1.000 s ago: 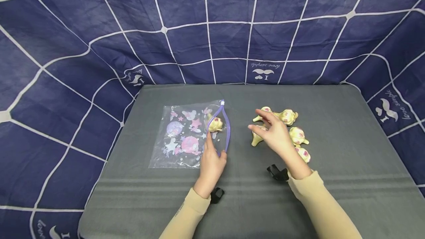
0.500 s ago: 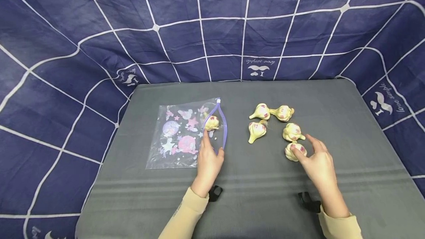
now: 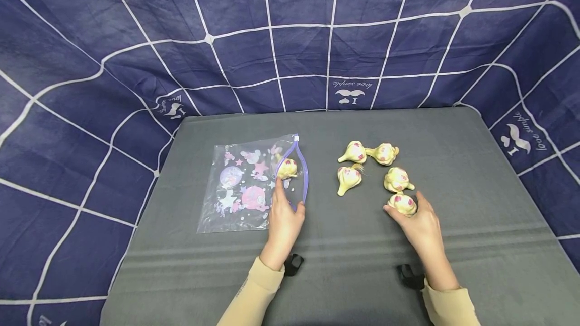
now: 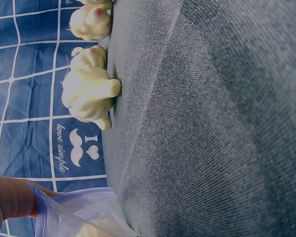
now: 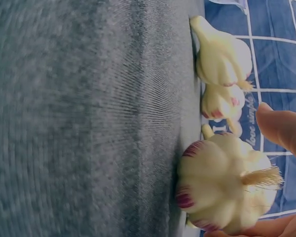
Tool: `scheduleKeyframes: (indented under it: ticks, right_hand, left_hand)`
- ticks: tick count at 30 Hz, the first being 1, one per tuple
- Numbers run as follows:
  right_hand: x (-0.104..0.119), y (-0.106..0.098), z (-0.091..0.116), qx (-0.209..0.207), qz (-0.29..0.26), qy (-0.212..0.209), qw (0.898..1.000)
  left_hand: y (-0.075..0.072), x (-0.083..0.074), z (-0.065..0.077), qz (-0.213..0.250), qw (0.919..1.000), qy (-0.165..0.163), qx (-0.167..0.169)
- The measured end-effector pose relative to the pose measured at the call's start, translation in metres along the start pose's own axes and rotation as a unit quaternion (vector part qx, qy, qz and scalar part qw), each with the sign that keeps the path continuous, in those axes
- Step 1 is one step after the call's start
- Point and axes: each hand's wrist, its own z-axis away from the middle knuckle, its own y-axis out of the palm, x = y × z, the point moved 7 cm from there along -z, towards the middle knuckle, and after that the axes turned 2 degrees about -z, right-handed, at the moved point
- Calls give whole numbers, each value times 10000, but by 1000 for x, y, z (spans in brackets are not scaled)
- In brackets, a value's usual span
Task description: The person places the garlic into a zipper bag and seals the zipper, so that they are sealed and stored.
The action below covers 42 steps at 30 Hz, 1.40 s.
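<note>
A clear zip bag (image 3: 235,170) with printed pink and purple pictures lies on the grey table, its purple-edged mouth parted to the right. One garlic bulb (image 3: 288,168) is at the mouth, inside the plastic. My left hand (image 3: 285,220) holds the bag at its mouth, index finger along one edge and thumb by the other. My right hand (image 3: 421,225) is around the nearest loose garlic bulb (image 3: 403,204), thumb on its left and fingers on its right. In the right wrist view a gap shows between the thumb (image 5: 283,128) and this bulb (image 5: 222,182).
Another garlic bulb (image 3: 397,179) sits just behind the nearest one. Farther left lie a garlic bulb (image 3: 349,179) pointing forward, and two more behind it, a left bulb (image 3: 354,152) and a right bulb (image 3: 384,154). A blue gridded cloth (image 3: 308,54) rises behind the table (image 3: 317,280).
My right hand has moved right and toward me, from above the left bulbs to the nearest bulb, its thumb shifting to that bulb's left side. The left hand stays at the bag.
</note>
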Motion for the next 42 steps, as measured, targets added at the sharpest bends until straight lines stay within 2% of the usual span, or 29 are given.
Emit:
scheduleKeyframes:
  ticks: [9, 21, 27, 35, 42]
  right_hand:
    - [7, 4, -8, -25, -1, -129, 9999]
    - [2, 9, -8, -219, -79, -185, 9996]
    - [0, 4, -5, -432, -118, -286, 9986]
    - [-3, -7, 0, -259, -110, -96, 9996]
    - [15, -21, 6, -267, -264, -195, 9991]
  left_hand:
    - [0, 1, 0, 44, 10000, -11, -1]
    - [0, 2, 3, 57, 9999, -71, 49]
    - [-1, 0, 2, 72, 10000, -25, 40]
    - [-1, -1, 1, 73, 9999, -12, 77]
    - [-1, -1, 0, 63, 9999, 19, 78]
